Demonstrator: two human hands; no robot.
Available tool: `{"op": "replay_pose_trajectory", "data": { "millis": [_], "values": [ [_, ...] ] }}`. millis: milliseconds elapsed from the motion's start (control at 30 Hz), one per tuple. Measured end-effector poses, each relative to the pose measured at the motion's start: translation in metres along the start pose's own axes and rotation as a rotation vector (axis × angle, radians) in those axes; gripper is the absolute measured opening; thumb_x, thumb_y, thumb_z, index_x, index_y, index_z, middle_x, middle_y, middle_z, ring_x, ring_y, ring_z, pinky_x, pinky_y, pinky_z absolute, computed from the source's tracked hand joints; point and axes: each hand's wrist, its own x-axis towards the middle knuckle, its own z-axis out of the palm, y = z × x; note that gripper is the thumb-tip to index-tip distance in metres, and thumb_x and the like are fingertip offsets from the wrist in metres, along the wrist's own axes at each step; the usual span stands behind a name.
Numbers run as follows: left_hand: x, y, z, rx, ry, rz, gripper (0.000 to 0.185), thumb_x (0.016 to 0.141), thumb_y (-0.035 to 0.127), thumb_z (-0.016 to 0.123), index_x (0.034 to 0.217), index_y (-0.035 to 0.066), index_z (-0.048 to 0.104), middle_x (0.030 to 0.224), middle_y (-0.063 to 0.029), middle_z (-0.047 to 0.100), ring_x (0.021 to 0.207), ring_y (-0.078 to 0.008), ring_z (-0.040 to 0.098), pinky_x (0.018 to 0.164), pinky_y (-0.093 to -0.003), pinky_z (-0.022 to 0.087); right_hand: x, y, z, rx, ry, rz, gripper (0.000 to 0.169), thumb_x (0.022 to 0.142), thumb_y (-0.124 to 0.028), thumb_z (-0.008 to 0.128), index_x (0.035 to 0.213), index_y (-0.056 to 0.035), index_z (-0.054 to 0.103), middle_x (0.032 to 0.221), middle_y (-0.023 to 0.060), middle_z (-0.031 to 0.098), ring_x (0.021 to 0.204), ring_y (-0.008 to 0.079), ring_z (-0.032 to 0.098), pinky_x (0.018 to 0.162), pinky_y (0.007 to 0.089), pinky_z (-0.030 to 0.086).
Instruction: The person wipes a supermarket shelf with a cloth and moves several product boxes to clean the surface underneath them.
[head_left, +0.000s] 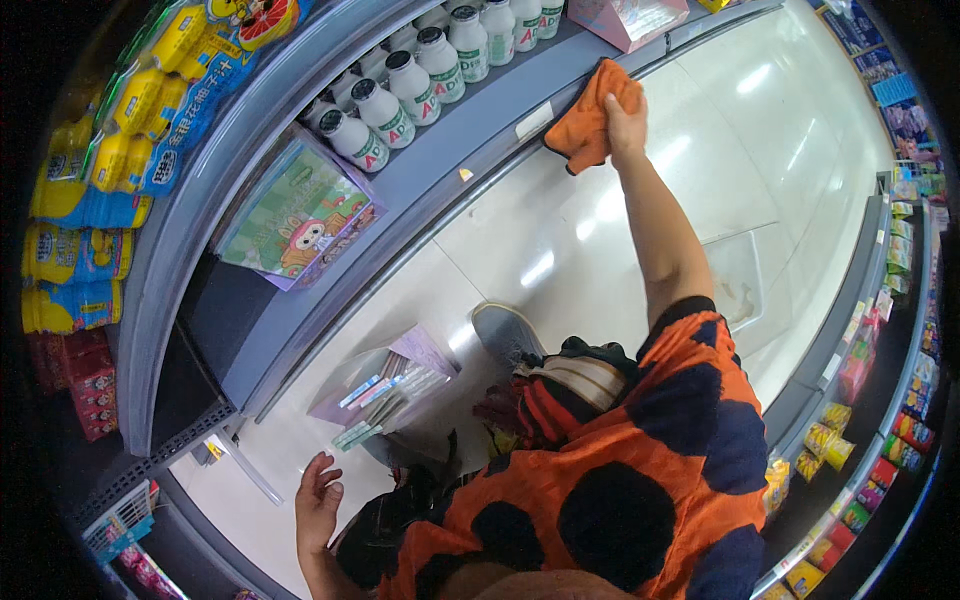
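Observation:
My right hand (626, 127) grips an orange cloth (589, 124) with a dark edge, which lies against the front edge of the grey bottom shelf (450, 150) at the upper middle. Just left of the cloth, a white label strip (534, 121) sits on that shelf edge. Behind it stand rows of white bottles (405, 86) with black caps. My left hand (319, 499) hangs over the floor at the lower left, fingers loosely curled apart, holding nothing. Nearest to it is an open light-purple box (382, 382) with flat packets inside, on the floor.
A green and purple cartoon display box (300, 217) is on the shelf, left of the bottles. A pink box (626, 22) stands at its far end. Yellow and blue packs (142, 112) fill the shelf above. Another stocked shelf (847, 352) curves along the right. My shoe (506, 334) rests on the tiled floor.

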Motion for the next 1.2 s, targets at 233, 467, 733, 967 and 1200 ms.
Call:
{"op": "replay_pose_trajectory", "data": {
  "millis": [233,467,733,967,1200],
  "values": [
    [0.004,0.006,0.004,0.082,-0.004,-0.049,0.052,0.084,0.002,0.058,0.133,0.004,0.04,0.125,-0.012,0.05,0.104,-0.0229,0.054,0.087,-0.0334,0.045,-0.057,-0.014,0.048,-0.062,-0.021,-0.075,0.063,0.08,-0.032,0.061,0.132,-0.0026,0.041,0.123,0.0254,0.051,0.113,0.0366,0.051,0.096,0.0378,0.039],
    [0.015,0.029,0.011,0.404,-0.066,0.004,0.057,0.078,0.003,0.062,0.131,0.005,0.041,0.124,-0.0137,0.051,0.104,-0.0255,0.055,0.086,-0.037,0.045,-0.222,-0.042,0.069,-0.132,-0.569,-0.087,0.065,0.084,-0.031,0.059,0.132,0.005,0.033,0.125,0.0308,0.045,0.12,0.0405,0.043,0.1,0.0422,0.035],
    [0.016,0.04,0.015,0.567,-0.067,0.093,0.058,0.078,0.002,0.063,0.131,0.006,0.041,0.125,-0.016,0.049,0.106,-0.0286,0.054,0.088,-0.0392,0.045,-0.184,-0.05,0.073,-0.085,-0.328,-0.011,0.049,0.084,-0.026,0.058,0.124,-0.0006,0.042,0.113,0.0245,0.056,0.105,0.0395,0.054,0.09,0.0397,0.043],
    [0.008,0.024,0.016,0.647,-0.15,0.051,0.061,0.077,0.0,0.064,0.132,0.007,0.04,0.126,-0.017,0.048,0.108,-0.0309,0.054,0.089,-0.0399,0.045,-0.133,-0.027,0.074,-0.274,-0.046,-0.294,0.047,0.083,-0.023,0.059,0.121,0.0003,0.047,0.114,0.0216,0.052,0.108,0.0375,0.05,0.091,0.0403,0.041],
    [0.015,0.032,0.018,0.689,-0.141,0.061,0.062,0.077,0.003,0.066,0.133,0.006,0.039,0.126,-0.0192,0.047,0.109,-0.0326,0.053,0.091,-0.0412,0.044,-0.229,-0.045,0.081,-0.101,-0.479,-0.374,0.051,0.079,-0.017,0.065,0.124,-0.0025,0.045,0.119,0.0204,0.049,0.112,0.0359,0.048,0.095,0.0376,0.04]
  ]
}}
